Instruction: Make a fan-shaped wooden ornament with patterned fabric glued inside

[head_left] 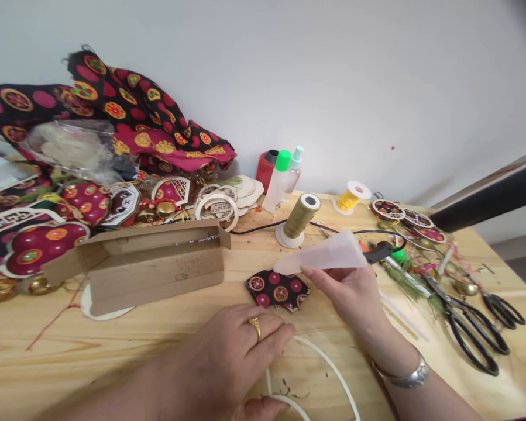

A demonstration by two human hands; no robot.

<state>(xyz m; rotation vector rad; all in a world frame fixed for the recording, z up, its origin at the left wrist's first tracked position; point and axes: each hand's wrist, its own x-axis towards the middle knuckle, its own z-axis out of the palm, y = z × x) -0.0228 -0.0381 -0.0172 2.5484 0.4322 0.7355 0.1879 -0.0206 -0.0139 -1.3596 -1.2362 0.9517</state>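
My right hand holds a white cone-shaped glue gun by its body, its tip pointing left over a small black patch of fabric with red and yellow circles. My left hand, with a gold ring, rests palm down on the wooden table; its fingers are curled over a thin white ring and its thumb presses on that ring near the bottom edge. The fabric patch lies just beyond the fingertips of my left hand.
An open cardboard box lies to the left. Patterned cloth and decorated ornaments pile up at back left. Thread spools, bottles and black scissors lie at the back and right.
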